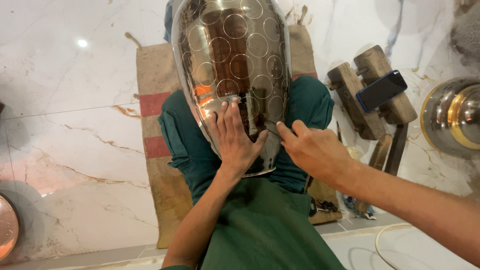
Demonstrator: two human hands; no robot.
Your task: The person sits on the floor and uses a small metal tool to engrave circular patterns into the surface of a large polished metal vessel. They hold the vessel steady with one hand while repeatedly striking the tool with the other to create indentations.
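Head view is showing a person in green clothing sitting on a burlap mat (pixel 160 75) with red stripes, which is lying on a pale marble floor (pixel 65 125). A large polished metal vase (pixel 232 55), engraved all over with circles, is lying across the person's lap, its narrower open rim pointing toward the body and its broad belly stretching away toward the top of the frame. The left hand (pixel 236 139) is lying flat on the vase near the rim, palm down, fingers spread apart and pressing against the shiny surface rather than closing around anything. The right hand (pixel 312 147) is coming in from the right side, its fingers loosely curled and its fingertips touching the lower right flank of the vase just beside the left hand; whether it is pinching anything small between the fingers cannot be told. To the right of the lap, a dark phone in a blue case (pixel 382 90) is resting on top of two rough wooden blocks (pixel 372 97), which are standing near each other on the floor. Farther right, at the frame's edge, a round metal vessel with a gold-coloured ring (pixel 452 117) is sitting well apart from the hands. A copper-coloured curved edge (pixel 6 227) is showing at the lower left.
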